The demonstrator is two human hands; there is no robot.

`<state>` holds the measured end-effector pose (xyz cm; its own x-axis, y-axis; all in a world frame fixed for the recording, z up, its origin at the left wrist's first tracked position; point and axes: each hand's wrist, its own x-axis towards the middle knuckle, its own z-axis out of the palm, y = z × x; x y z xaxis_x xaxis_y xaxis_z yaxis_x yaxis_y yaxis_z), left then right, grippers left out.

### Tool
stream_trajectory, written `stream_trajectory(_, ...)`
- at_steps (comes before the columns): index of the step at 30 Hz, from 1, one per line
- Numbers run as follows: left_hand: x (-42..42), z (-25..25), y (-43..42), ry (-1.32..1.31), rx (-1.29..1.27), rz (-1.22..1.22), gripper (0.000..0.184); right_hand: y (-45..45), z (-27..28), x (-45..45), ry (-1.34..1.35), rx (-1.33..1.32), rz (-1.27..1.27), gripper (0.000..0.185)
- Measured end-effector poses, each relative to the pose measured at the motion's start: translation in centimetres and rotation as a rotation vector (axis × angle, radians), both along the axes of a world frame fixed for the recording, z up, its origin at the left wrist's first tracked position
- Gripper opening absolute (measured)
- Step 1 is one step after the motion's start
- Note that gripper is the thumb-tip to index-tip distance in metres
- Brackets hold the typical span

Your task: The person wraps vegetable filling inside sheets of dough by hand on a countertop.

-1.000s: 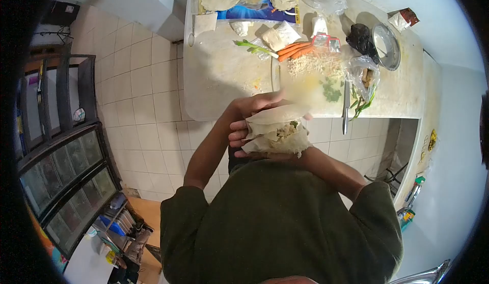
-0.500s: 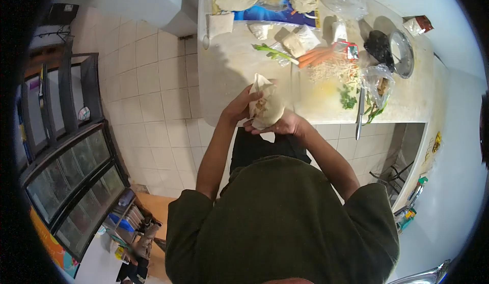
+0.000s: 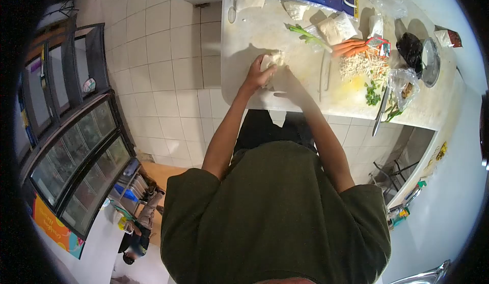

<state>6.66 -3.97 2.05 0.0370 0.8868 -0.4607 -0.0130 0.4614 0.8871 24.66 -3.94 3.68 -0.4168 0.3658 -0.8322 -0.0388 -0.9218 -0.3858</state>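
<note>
A floury sheet of dough (image 3: pixel 275 59), folded and crumpled, is gripped by my left hand (image 3: pixel 259 74) just over the near left part of the worktop. My left thumb presses across its near side, and the fingers are partly hidden. My right hand (image 3: pixel 294 86) is close beside the dough on its right, smeared by motion, with its thumb stretched out and apart from the fingers. Whether the right fingertips touch the dough, I cannot make out. Any filling inside the dough is hidden from this angle.
Spring onion (image 3: pixel 309 35), carrots (image 3: pixel 351 48), a shredded heap (image 3: pixel 359 65) and chopped greens (image 3: pixel 373 94) lie rightward. A knife (image 3: pixel 380 112) overhangs the worktop's (image 3: pixel 239 39) near edge. Farther right are a black bag (image 3: pixel 410 54) and metal bowl (image 3: pixel 431 62). Another person (image 3: pixel 136 240) is at lower left.
Both hands have moved forward with the dough, from near the body to over the worktop. My right hand has come out from under the dough to its right side. The camera view has shifted.
</note>
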Motion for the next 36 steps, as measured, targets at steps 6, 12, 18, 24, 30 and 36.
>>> stream_trajectory(6,-0.2,0.2,-1.1,0.447,0.288,-0.005,0.054,-3.2,-1.7,-0.5,-0.171,0.175,-0.014,0.069)
stream_trajectory(12,-1.1,-0.9,-3.0,0.699,0.209,0.148,0.057,-5.0,-4.2,0.7,-0.776,0.596,0.362,0.081)
stream_trajectory(18,-0.7,0.8,-3.8,1.005,0.369,0.099,0.063,-2.1,1.0,-1.0,-0.989,0.858,0.476,0.071)
stream_trajectory(24,1.0,1.5,-5.9,1.0,0.562,-0.224,0.041,-1.5,-0.8,2.1,-0.905,0.83,0.428,0.043)
stream_trajectory(30,2.1,1.8,-7.4,0.805,0.707,-0.305,0.019,-2.0,-5.3,6.0,-0.922,0.765,0.348,0.047)
stream_trajectory(36,0.4,-0.4,-9.9,0.896,0.836,-0.644,0.024,-1.1,-0.4,3.1,-1.051,0.992,0.379,0.051)
